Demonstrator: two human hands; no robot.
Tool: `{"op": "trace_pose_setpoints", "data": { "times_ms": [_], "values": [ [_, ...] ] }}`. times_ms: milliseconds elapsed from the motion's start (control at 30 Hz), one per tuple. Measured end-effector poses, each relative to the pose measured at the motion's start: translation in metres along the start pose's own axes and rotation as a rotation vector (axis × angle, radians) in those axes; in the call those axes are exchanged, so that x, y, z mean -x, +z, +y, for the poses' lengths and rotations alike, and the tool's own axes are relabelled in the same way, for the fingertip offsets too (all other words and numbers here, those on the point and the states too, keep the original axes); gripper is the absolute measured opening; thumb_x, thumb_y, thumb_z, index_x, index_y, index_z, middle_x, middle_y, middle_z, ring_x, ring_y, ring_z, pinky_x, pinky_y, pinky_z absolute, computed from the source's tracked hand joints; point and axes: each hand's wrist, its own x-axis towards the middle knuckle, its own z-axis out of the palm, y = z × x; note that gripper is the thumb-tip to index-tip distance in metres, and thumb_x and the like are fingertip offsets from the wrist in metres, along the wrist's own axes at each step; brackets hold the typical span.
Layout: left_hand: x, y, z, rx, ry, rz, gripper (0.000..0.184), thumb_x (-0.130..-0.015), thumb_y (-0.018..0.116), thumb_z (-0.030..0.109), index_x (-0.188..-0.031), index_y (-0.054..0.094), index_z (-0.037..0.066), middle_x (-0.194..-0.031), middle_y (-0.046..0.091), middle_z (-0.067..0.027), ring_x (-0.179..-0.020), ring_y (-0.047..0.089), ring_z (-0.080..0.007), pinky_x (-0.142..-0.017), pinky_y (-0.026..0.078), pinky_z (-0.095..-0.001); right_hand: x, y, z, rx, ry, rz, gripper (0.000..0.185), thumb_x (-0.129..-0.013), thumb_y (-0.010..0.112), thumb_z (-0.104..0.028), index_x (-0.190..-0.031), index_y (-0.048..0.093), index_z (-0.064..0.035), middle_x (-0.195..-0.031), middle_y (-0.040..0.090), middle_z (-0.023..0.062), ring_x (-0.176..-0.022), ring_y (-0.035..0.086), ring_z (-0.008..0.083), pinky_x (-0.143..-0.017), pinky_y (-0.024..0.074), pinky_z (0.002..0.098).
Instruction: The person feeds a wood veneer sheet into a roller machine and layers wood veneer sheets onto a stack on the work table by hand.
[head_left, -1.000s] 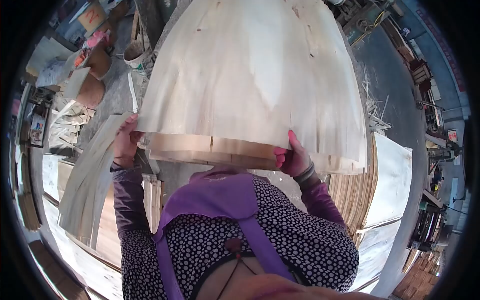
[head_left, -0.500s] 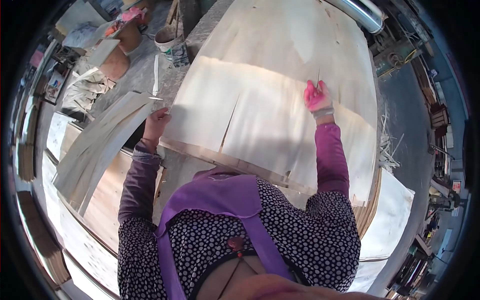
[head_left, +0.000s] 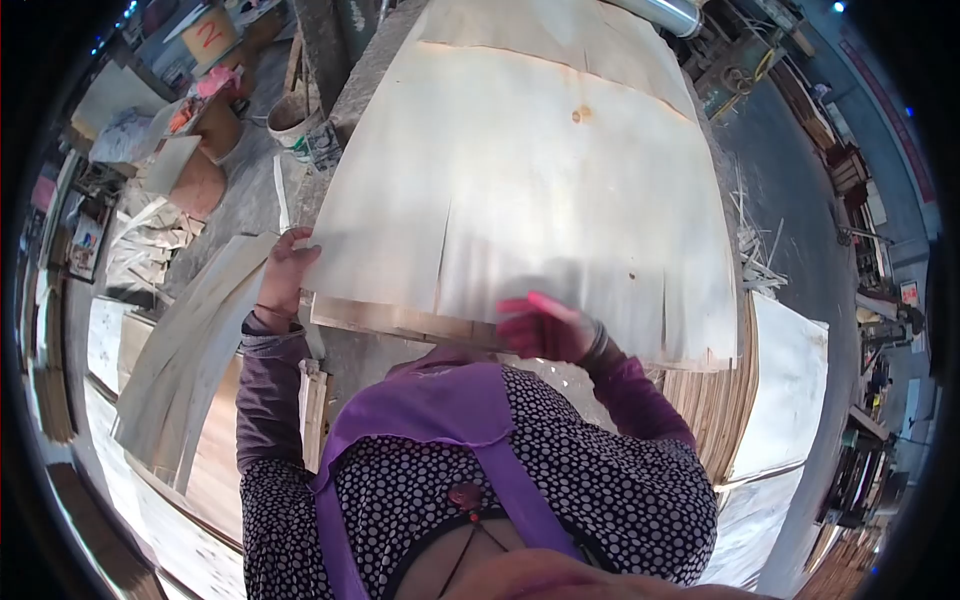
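A large pale wood veneer sheet [head_left: 540, 200] lies on top of a stack, with a narrow split running up from its near edge left of the middle. My left hand [head_left: 285, 275] is at the sheet's left edge, its fingers bent and closed together. What they grip cannot be made out. Close beside that hand is the upper end of a bundle of long veneer strips [head_left: 195, 345], hanging down to the left. Over the near edge of the sheet, my right hand [head_left: 548, 327] is smeared by motion. Its fingers point left, and whether they hold anything is unclear.
A bucket [head_left: 292, 122] stands on the floor beyond the left side. Veneer scraps [head_left: 155, 235] lie in a heap at far left. Thin offcuts [head_left: 760, 250] stick out along the right side, near more pale sheets [head_left: 780, 390]. A metal roller [head_left: 665, 14] is at the far end.
My right hand has come from the middle of the sheet back to its near edge, moving left. My left hand stays by the left edge. The view has shifted.
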Motion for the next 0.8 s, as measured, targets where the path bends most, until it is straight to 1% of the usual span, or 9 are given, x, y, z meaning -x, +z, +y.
{"op": "trace_pose_setpoints", "data": {
  "times_ms": [133, 233, 333, 433, 500, 600, 667, 733, 800],
  "values": [
    [0.004, 0.006, 0.022, 0.125, -0.013, -0.059, 0.032, -0.078, 0.057, 0.001, -0.108, 0.047, 0.002, -0.087, 0.060, -0.0081, -0.072, 0.060, -0.0145, -0.064, 0.048, -0.0251, 0.020, 0.001, 0.043, -0.101, 0.061, 0.055, 0.059, -0.090, 0.038, -0.049, -0.127, 0.042, -0.0032, -0.108, 0.060, 0.0112, -0.089, 0.060, 0.0198, -0.080, 0.0479, 0.0348],
    [0.003, 0.005, 0.031, 0.185, 0.031, -0.107, 0.033, -0.077, 0.058, 0.001, -0.109, 0.047, 0.002, -0.090, 0.060, -0.0092, -0.076, 0.060, -0.0159, -0.068, 0.049, -0.0263, 0.033, -0.001, 0.059, -0.121, 0.010, 0.105, 0.062, -0.089, 0.038, -0.052, -0.127, 0.042, -0.0024, -0.108, 0.059, 0.0114, -0.088, 0.060, 0.0194, -0.079, 0.0484, 0.0348],
    [0.005, 0.002, 0.040, 0.242, 0.011, -0.101, 0.033, -0.078, 0.057, 0.001, -0.110, 0.047, 0.001, -0.094, 0.060, -0.0106, -0.080, 0.060, -0.0173, -0.072, 0.049, -0.0280, 0.042, 0.011, 0.061, -0.248, -0.077, 0.155, 0.060, -0.088, 0.041, -0.051, -0.127, 0.043, -0.0039, -0.110, 0.059, 0.0079, -0.095, 0.058, 0.0177, -0.084, 0.0457, 0.0364],
    [0.008, 0.000, 0.039, 0.294, -0.018, -0.093, 0.033, -0.078, 0.055, 0.001, -0.111, 0.048, 0.001, -0.096, 0.059, -0.0107, -0.083, 0.060, -0.0182, -0.074, 0.049, -0.0287, 0.037, -0.006, 0.077, -0.459, -0.315, 0.311, 0.068, -0.085, 0.042, -0.058, -0.125, 0.044, -0.0033, -0.114, 0.057, 0.0100, -0.095, 0.056, 0.0180, -0.081, 0.0445, 0.0338],
    [0.004, -0.011, 0.025, 0.324, -0.028, -0.107, 0.032, -0.080, 0.052, 0.001, -0.111, 0.048, 0.000, -0.097, 0.059, -0.0105, -0.084, 0.060, -0.0185, -0.075, 0.048, -0.0286, 0.032, -0.016, 0.084, -0.489, -0.403, 0.312, 0.065, -0.085, 0.042, -0.056, -0.123, 0.044, -0.0031, -0.113, 0.057, 0.0106, -0.092, 0.056, 0.0174, -0.079, 0.0450, 0.0326],
    [0.003, -0.022, 0.006, 0.322, -0.082, -0.097, 0.031, -0.081, 0.049, 0.000, -0.112, 0.048, 0.000, -0.098, 0.059, -0.0100, -0.085, 0.060, -0.0188, -0.076, 0.048, -0.0282, 0.025, -0.037, 0.094, -0.468, -0.468, 0.327, 0.060, -0.087, 0.043, -0.053, -0.118, 0.047, -0.0018, -0.108, 0.059, 0.0112, -0.086, 0.057, 0.0167, -0.075, 0.0458, 0.0306],
    [0.002, -0.022, -0.005, 0.298, -0.137, -0.045, 0.033, -0.080, 0.045, -0.003, -0.112, 0.048, 0.001, -0.097, 0.059, -0.0097, -0.082, 0.060, -0.0184, -0.072, 0.049, -0.0275, 0.026, -0.048, 0.089, -0.443, -0.444, 0.292, 0.056, -0.087, 0.044, -0.050, -0.114, 0.050, -0.0005, -0.101, 0.061, 0.0110, -0.080, 0.057, 0.0163, -0.072, 0.0462, 0.0293],
    [0.000, -0.025, -0.021, 0.294, -0.125, -0.043, 0.034, -0.079, 0.045, -0.003, -0.112, 0.048, 0.001, -0.096, 0.059, -0.0098, -0.081, 0.060, -0.0184, -0.070, 0.049, -0.0271, 0.040, -0.030, 0.068, -0.433, -0.380, 0.212, 0.052, -0.088, 0.045, -0.046, -0.110, 0.052, 0.0010, -0.094, 0.063, 0.0104, -0.073, 0.057, 0.0158, -0.068, 0.0465, 0.0282],
    [-0.005, -0.029, -0.038, 0.284, -0.122, -0.012, 0.035, -0.079, 0.044, -0.003, -0.114, 0.047, 0.002, -0.095, 0.059, -0.0102, -0.078, 0.060, -0.0173, -0.065, 0.049, -0.0266, 0.052, -0.003, 0.046, -0.229, -0.382, 0.350, 0.047, -0.089, 0.046, -0.044, -0.105, 0.055, -0.0009, -0.089, 0.063, 0.0096, -0.069, 0.057, 0.0159, -0.065, 0.0466, 0.0287]
  ]
}}
